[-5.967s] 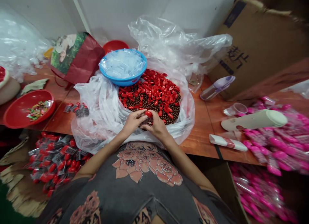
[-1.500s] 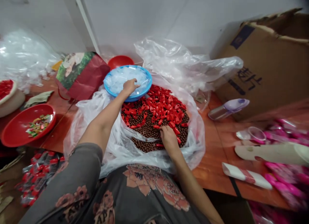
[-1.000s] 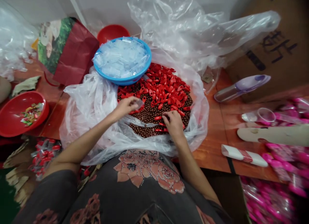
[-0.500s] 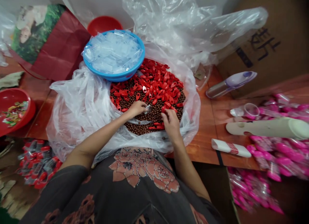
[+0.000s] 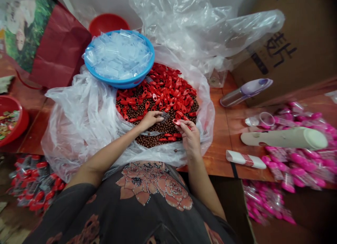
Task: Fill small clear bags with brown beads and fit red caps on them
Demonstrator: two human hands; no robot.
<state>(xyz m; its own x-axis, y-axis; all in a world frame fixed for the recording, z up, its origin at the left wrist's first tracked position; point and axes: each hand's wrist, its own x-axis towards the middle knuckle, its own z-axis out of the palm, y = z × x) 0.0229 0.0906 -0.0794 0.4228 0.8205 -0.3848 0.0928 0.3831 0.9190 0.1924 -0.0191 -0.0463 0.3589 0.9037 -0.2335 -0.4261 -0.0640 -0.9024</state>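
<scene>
Pinching: the right hand (image 5: 190, 139) holds a red plastic piece (image 5: 177, 122) between thumb and fingertips, above the heap (image 5: 158, 100) of red pieces and brown beads.
Left hand: the left hand (image 5: 150, 120) pinches a small clear plastic bag (image 5: 165, 116) just beside the right hand, over the heap.
Under the heap: a clear plastic sack (image 5: 79, 124) on the wooden counter (image 5: 217, 146).
Beyond the heap: a blue bowl (image 5: 118, 60) of clear bags touches its far edge.
Right of the heap: pink packets (image 5: 297, 167).
Left of the heap: a red basin (image 5: 7, 121).

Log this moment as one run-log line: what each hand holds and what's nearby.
left hand: small clear plastic bag | right hand: red plastic piece | nearby: blue bowl, brown beads
</scene>
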